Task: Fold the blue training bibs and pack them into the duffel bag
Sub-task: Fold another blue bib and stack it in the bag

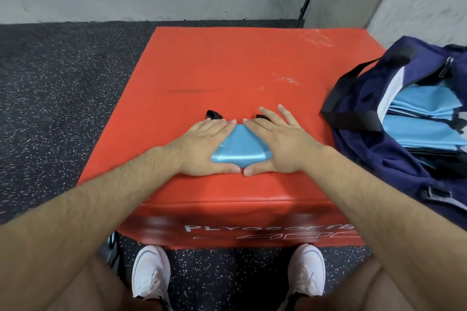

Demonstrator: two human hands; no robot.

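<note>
Duffel bag (374, 159) and bibs share one support, a red soft plyo box (227, 65) standing on speckled rubber floor (63, 83) near a grey wall. Navy, with black carry handles, the bag sits on the box's right side with its mouth gaping toward the person, probably so each finished bib needs only a short carry to the right. Its near end hangs past the box's right edge.

Inside the bag a stack of folded blue bibs (424, 131) lies flat, filling much of the opening. Whether there is still room on top cannot be told.

One more folded blue training bib (240, 146) lies on the box near its front edge, squarely before the person. It is a compact packet, and two black straps (214, 115) poke out past its far side onto the red surface.

The left hand (202, 151) and right hand (280, 144) lie flat on the packet from either side, fingers straight, thumbs nearly meeting at its near edge and forefingers almost touching at the far one. Neither is gripping; they press down, seemingly to flatten the fold so it keeps its shape in transit.

The box's far half and left side are bare, and the stretch between packet and bag is unobstructed. The one hazard I would guess at is the bag's handle (353, 118) lying across the near side of the opening.
</note>
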